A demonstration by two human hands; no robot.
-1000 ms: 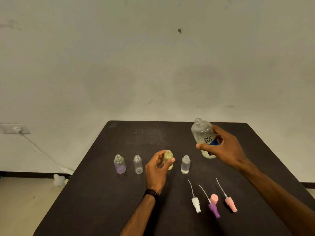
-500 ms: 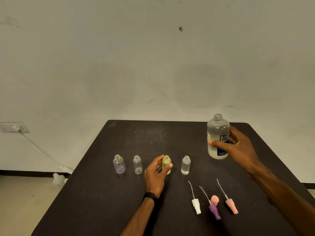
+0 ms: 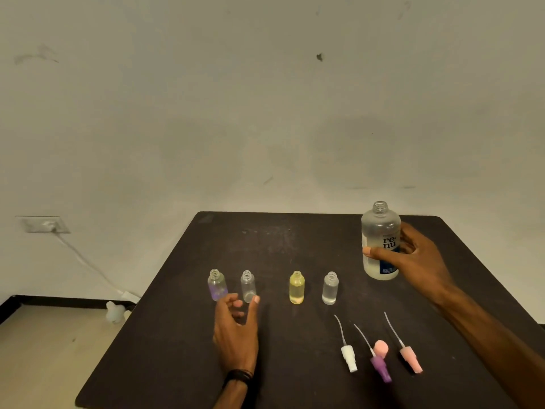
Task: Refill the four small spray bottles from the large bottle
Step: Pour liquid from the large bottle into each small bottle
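Yellow bottle (image 3: 296,287) & rightmost clear bottle (image 3: 330,288) look filled, 2 left; right hand (image 3: 413,258) clamped on large bottle (image 3: 380,240), left hand (image 3: 237,329) open, reaching for second clear bottle (image 3: 248,287).

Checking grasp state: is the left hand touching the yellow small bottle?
Apart. The head view shows bare dark table between the left hand and the yellow bottle; the hand sits open by the second clear bottle.

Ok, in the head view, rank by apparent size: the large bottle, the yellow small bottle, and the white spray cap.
1. large bottle, clearly biggest though it stands farthest away.
2 and 3. yellow small bottle and white spray cap: unsure. The cap body looks smaller, but it lies nearer and its tube stretches it past the bottle's height.
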